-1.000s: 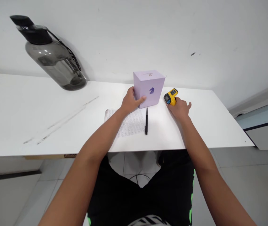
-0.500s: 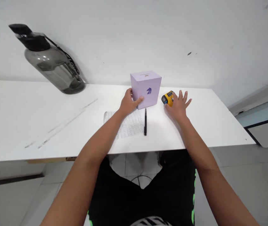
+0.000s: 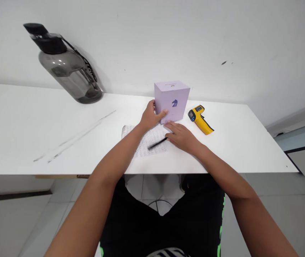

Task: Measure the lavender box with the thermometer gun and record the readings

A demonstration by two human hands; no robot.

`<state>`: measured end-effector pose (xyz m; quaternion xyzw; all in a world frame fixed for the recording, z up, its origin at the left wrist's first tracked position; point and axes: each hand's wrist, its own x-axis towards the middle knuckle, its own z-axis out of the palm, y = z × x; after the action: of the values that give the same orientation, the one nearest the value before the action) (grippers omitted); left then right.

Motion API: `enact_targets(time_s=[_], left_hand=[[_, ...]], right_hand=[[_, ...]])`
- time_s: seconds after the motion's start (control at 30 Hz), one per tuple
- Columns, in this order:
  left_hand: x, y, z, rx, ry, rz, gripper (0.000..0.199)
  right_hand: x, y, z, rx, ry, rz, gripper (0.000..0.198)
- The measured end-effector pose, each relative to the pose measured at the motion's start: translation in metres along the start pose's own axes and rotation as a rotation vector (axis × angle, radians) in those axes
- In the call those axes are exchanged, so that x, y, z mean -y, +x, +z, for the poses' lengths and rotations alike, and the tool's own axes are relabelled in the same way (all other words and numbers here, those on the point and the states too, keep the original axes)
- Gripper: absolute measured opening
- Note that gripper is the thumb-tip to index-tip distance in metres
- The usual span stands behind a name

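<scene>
A lilac box (image 3: 178, 96) with a dark blue horse-head mark stands upright at the back of the table. My left hand (image 3: 152, 116) grips its lower left side, thumb on the front face. In front of the box, my right hand (image 3: 181, 137) has its fingers pinched on one end of a black pen (image 3: 156, 144); the pen lies aslant over a written-on sheet of paper (image 3: 145, 144) and its far end is blurred. Right of the box, a yellow and black infrared thermometer (image 3: 202, 119) lies on its side, untouched by either hand.
A large grey water bottle (image 3: 70, 67) with a black lid and strap stands at the back left of the white table (image 3: 48, 121), close to the wall. The table's front edge runs just before my lap, and its right end is past the thermometer.
My right hand has let go of the thermometer and moved left to the pen. The pen has swung from upright in view to aslant. My left hand stays on the box.
</scene>
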<state>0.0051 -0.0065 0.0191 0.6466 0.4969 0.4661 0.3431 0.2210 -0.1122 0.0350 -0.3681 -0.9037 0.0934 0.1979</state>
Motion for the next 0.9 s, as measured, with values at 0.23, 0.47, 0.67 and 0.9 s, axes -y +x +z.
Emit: enact_targets(time_s=[0.23, 0.47, 0.67, 0.9], left_hand=[[0.003, 0.003, -0.001, 0.019, 0.011, 0.013, 0.093], [0.005, 0.002, 0.001, 0.004, -0.004, 0.016, 0.090], [0.003, 0.000, 0.000, 0.007, 0.040, 0.017, 0.089], [-0.002, -0.002, -0.001, 0.019, 0.036, 0.001, 0.090]], right_hand=[[0.002, 0.003, -0.007, 0.012, 0.204, 0.170, 0.029], [0.005, -0.012, -0.017, -0.290, 0.369, 0.229, 0.045], [0.005, -0.001, 0.001, -0.560, 0.289, 0.042, 0.063], [0.021, -0.002, 0.003, -0.277, 0.676, 0.207, 0.076]])
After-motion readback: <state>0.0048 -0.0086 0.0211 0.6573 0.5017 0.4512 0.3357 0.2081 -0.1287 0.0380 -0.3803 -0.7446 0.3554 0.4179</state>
